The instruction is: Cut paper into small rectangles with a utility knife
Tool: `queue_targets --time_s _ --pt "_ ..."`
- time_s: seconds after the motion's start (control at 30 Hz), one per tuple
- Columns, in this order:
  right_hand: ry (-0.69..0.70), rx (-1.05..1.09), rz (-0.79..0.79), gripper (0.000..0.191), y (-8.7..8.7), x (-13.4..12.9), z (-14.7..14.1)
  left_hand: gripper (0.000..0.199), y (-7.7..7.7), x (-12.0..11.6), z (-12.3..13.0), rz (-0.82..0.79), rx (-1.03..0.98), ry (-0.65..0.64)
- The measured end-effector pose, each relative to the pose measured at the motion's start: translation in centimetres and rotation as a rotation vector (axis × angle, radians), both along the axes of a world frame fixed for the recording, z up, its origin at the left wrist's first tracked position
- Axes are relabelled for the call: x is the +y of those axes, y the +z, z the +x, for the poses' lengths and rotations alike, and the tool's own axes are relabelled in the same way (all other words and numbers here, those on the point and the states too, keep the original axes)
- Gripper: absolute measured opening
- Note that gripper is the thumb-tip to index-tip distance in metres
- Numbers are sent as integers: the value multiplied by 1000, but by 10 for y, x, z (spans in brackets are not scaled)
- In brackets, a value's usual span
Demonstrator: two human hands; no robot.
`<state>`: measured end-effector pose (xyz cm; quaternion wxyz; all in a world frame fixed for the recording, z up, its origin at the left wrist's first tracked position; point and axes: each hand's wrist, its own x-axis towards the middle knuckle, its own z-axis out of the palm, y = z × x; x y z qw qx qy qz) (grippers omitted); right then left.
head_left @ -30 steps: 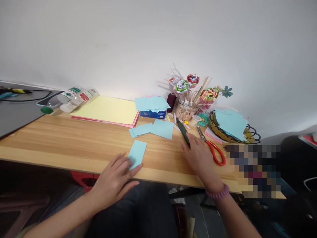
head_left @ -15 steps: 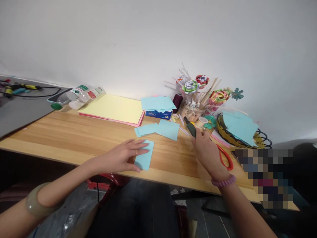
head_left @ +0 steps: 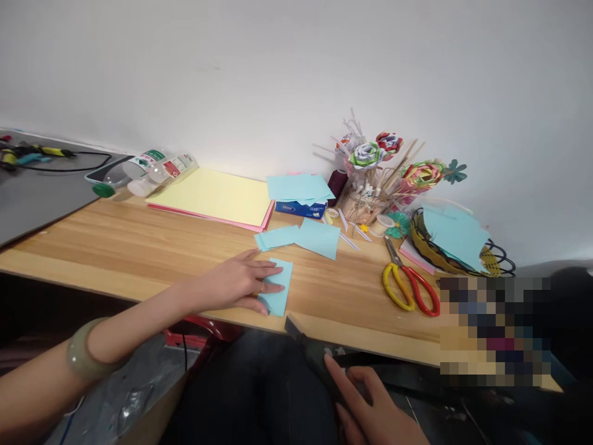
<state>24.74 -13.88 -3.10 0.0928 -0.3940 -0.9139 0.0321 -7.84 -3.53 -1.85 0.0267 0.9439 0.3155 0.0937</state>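
My left hand (head_left: 236,281) lies flat with its fingers spread, pressing a small light blue paper (head_left: 280,290) onto the tabletop near the front edge. My right hand (head_left: 370,402) is low in front of the table, closed on a knife (head_left: 312,355) with a dark green handle. Its dark blade points up and left, close to the lower edge of that paper. Part of the handle is hard to make out against the dark background. Behind my left hand lie two more light blue papers (head_left: 319,238).
Scissors (head_left: 403,284) with yellow and red handles lie at the right. A yellow paper stack (head_left: 213,196), a blue box (head_left: 300,210) under papers, plastic bottles (head_left: 160,176) and a jar (head_left: 365,207) of paper flowers stand along the wall. A basket (head_left: 424,247) holds blue sheets.
My right hand has moved down and left with the knife, from beside the jar to the table's front edge. The scissors are now uncovered. My left hand stays on the paper.
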Motion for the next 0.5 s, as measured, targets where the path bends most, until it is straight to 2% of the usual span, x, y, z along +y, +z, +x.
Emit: queue_targets --time_s 0.2,0.4,0.5 --pt "75 -105 180 58 -1 2 -11 42 0 -1 2 58 30 3" --pt "81 -130 251 51 1 2 -19 41 -1 0 3 71 23 5" --pt "-4 -76 288 47 0 1 -21 42 -3 1 2 77 19 7"
